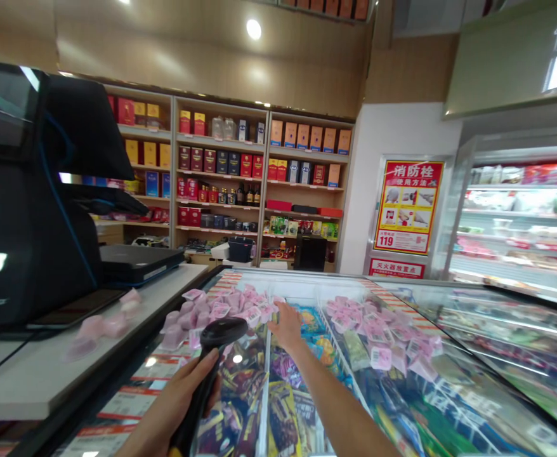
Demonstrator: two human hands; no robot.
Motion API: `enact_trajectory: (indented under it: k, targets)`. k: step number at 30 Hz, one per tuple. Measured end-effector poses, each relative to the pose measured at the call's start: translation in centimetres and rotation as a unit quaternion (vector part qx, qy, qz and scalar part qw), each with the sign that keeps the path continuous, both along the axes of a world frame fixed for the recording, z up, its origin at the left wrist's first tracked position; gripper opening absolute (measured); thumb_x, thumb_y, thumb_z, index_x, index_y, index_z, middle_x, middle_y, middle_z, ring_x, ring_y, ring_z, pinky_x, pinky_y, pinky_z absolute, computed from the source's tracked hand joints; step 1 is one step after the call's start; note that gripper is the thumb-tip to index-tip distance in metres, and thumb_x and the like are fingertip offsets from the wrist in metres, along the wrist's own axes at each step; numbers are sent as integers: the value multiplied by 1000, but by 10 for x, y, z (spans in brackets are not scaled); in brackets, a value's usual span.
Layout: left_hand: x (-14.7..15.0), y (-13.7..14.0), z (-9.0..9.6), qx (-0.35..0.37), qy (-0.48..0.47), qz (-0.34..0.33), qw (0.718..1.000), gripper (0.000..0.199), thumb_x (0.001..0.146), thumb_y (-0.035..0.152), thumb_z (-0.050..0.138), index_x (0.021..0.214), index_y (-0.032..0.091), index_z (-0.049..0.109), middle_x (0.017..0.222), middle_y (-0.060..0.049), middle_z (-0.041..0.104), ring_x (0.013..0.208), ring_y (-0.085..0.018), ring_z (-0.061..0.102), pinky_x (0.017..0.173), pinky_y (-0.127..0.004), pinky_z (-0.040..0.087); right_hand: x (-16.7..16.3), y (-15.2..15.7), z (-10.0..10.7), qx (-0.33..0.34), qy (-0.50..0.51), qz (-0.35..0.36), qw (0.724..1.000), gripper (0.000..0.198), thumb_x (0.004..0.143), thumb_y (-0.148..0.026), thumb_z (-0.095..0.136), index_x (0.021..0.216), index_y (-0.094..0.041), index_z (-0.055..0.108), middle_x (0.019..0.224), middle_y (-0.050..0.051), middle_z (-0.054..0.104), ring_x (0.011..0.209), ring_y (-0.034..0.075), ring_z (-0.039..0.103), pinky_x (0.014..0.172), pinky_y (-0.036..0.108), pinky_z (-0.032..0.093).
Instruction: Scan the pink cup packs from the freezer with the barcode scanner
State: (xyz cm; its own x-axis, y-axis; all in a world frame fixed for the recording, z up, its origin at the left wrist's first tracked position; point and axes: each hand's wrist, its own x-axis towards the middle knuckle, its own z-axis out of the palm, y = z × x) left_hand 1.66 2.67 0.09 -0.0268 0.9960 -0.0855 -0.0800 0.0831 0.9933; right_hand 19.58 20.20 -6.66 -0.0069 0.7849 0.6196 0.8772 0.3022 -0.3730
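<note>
My left hand (188, 387) is wrapped round the handle of a black barcode scanner (223, 331), its head pointing up and forward. My right hand (287, 325) reaches over the glass-topped chest freezer, fingers pinched at the right edge of a heap of small pink cups (197, 312) with white barcode labels. It appears to grip one cup (268, 311) there, partly hidden by the fingers. Another heap of pink cups (373, 327) lies to the right on the glass. Several more pink cups (110, 325) rest on the white counter at left, slightly blurred.
A black checkout terminal (35, 190) stands on the white counter (31, 387) at left. Wrapped ice creams (240, 400) fill the freezer under the glass. Behind are shelves of boxed goods (221, 164), a red fire-hydrant sign (408, 206) and a lit display fridge (521, 216).
</note>
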Motion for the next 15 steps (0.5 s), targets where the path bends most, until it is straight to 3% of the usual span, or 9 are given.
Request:
enact_trajectory:
  k: [4, 8, 11, 15]
  targets:
    - [-2, 1, 0, -8, -2, 16, 1000, 37, 61, 52, 53, 52, 17, 48, 40, 3, 49, 35, -8, 41, 39, -20, 33, -23, 14, -8, -33, 14, 3, 999, 42, 60, -20, 55, 102, -20, 53, 102, 7, 58, 97, 24, 50, 82, 38, 34]
    - [0, 2, 0, -9, -6, 20, 1000, 35, 62, 51, 53, 53, 17, 49, 38, 3, 48, 34, -8, 40, 38, -19, 31, -31, 23, -13, -18, 58, 1, 998, 30, 62, -18, 51, 92, -19, 56, 92, 6, 62, 90, 23, 54, 80, 37, 36]
    - [1, 3, -1, -15, -15, 20, 1000, 36, 60, 52, 55, 53, 17, 48, 39, 3, 49, 35, -8, 41, 38, -19, 31, -22, 24, -16, 14, 97, 13, 995, 27, 62, -14, 48, 87, -19, 56, 88, 6, 62, 87, 21, 55, 78, 33, 39]
    - [7, 3, -2, -11, -14, -5, 1000, 37, 63, 53, 52, 55, 17, 47, 41, 3, 49, 36, -8, 41, 39, -19, 31, 2, 15, -15, 52, 146, 40, 987, 41, 58, -9, 45, 98, -16, 50, 94, 8, 60, 90, 19, 54, 80, 30, 40]
